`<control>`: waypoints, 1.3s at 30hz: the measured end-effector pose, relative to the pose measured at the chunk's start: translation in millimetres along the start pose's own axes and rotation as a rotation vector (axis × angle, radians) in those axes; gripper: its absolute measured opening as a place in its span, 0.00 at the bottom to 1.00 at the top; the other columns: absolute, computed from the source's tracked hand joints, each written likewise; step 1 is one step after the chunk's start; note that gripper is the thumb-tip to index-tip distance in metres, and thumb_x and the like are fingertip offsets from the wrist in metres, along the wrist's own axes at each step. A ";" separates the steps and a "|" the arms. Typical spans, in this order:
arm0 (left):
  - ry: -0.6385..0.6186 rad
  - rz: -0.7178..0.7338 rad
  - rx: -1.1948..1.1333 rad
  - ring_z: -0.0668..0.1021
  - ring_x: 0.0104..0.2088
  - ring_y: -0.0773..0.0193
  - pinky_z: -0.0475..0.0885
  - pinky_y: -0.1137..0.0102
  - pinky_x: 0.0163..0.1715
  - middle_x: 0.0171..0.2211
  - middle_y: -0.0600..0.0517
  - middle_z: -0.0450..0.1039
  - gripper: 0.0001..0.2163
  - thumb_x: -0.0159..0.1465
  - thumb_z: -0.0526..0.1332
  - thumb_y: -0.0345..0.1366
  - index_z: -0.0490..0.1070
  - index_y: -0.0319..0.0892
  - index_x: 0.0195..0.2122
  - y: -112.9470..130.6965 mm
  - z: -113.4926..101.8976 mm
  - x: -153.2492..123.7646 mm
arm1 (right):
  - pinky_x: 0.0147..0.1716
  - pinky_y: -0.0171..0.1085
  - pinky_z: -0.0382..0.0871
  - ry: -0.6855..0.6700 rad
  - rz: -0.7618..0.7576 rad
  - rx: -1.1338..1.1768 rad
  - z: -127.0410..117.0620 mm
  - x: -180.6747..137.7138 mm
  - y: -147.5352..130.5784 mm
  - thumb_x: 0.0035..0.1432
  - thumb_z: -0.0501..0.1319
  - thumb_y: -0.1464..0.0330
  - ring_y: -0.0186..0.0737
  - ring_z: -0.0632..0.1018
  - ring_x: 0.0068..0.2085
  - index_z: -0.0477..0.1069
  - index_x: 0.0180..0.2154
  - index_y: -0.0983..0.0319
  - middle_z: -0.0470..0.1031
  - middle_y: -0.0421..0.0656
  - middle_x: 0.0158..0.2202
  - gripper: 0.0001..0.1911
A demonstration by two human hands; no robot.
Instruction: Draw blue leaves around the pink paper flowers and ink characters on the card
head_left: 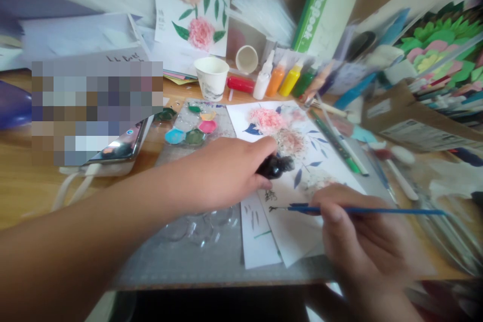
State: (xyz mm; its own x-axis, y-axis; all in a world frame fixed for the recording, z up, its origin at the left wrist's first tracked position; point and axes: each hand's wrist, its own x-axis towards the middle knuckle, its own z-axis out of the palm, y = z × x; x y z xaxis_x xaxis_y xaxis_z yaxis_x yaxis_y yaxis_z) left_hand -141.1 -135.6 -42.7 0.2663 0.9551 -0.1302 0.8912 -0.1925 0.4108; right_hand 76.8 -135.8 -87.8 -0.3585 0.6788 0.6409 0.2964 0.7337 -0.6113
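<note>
A small black bottle is gripped in my left hand, which reaches across from the left over the floral painting. My right hand pinches a thin blue paintbrush, held nearly level with its tip pointing left. The brush tip is by small dark written marks on the paper's lower left part. The white sheet bears pink and beige flowers and dark blue leaves. Another white strip of paper with grey strokes and a green line lies partly beneath it.
A clear palette with coloured paints lies left of the sheet on a grey mat. Behind stand a paper cup and several paint bottles. A phone is at left; green pens and a cardboard box are right.
</note>
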 end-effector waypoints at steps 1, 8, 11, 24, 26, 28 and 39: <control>-0.002 -0.002 0.001 0.74 0.27 0.59 0.57 0.71 0.23 0.28 0.54 0.71 0.11 0.61 0.60 0.44 0.62 0.47 0.40 0.2 -0.3 -0.1 | 0.28 0.39 0.69 -0.010 -0.002 -0.004 0.0 0.0 -0.3 0.53 0.61 0.77 0.40 0.75 0.31 0.72 0.38 0.58 0.75 0.40 0.30 0.12; -0.005 -0.004 -0.006 0.75 0.29 0.58 0.57 0.71 0.23 0.29 0.53 0.72 0.11 0.61 0.60 0.44 0.62 0.48 0.40 -1.9 0.6 -2.1 | 0.31 0.38 0.69 0.037 0.121 0.002 2.3 -0.5 -13.0 0.55 0.60 0.76 0.37 0.75 0.32 0.72 0.35 0.59 0.75 0.40 0.30 0.08; 0.011 0.015 0.001 0.74 0.28 0.58 0.56 0.71 0.22 0.28 0.54 0.71 0.11 0.61 0.60 0.44 0.61 0.48 0.40 -2.4 1.3 -2.4 | 0.29 0.38 0.69 0.050 0.050 0.042 1.0 -0.3 -9.9 0.54 0.60 0.78 0.38 0.75 0.31 0.73 0.35 0.60 0.75 0.41 0.29 0.09; 0.001 -0.002 -0.005 0.74 0.29 0.58 0.57 0.70 0.24 0.29 0.53 0.72 0.10 0.61 0.59 0.43 0.62 0.48 0.41 -1.8 1.2 -2.1 | 0.30 0.37 0.71 0.010 0.177 -0.028 3.2 -1.0 -24.5 0.57 0.61 0.72 0.38 0.76 0.31 0.73 0.33 0.58 0.75 0.40 0.29 0.03; 0.003 0.007 -0.003 0.74 0.29 0.58 0.57 0.71 0.24 0.30 0.53 0.72 0.10 0.61 0.59 0.43 0.62 0.48 0.41 -1.4 0.6 -2.2 | 0.30 0.38 0.71 0.029 0.178 -0.047 2.1 -1.9 -20.3 0.57 0.61 0.71 0.39 0.76 0.31 0.73 0.33 0.58 0.76 0.40 0.29 0.03; -0.003 0.016 0.003 0.75 0.29 0.58 0.58 0.71 0.24 0.30 0.53 0.72 0.10 0.61 0.58 0.43 0.61 0.47 0.41 -0.7 -0.3 -2.5 | 0.30 0.38 0.71 0.038 0.205 -0.068 0.9 -2.6 -16.9 0.57 0.61 0.70 0.39 0.76 0.31 0.73 0.32 0.58 0.76 0.40 0.29 0.02; -0.005 0.026 0.027 0.74 0.29 0.59 0.57 0.72 0.23 0.30 0.54 0.72 0.10 0.62 0.58 0.43 0.60 0.48 0.41 -1.0 -1.4 -3.0 | 0.28 0.38 0.71 0.063 0.204 -0.065 3.2 -1.7 -17.3 0.57 0.61 0.70 0.38 0.76 0.28 0.72 0.32 0.59 0.74 0.40 0.28 0.02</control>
State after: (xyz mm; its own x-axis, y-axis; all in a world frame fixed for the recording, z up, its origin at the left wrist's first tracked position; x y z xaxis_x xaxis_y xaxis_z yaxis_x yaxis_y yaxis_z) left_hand -143.4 -137.9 -41.5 0.2912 0.9485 -0.1247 0.8936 -0.2231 0.3896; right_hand 69.5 -149.8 -79.8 -0.2304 0.8121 0.5361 0.4141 0.5803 -0.7012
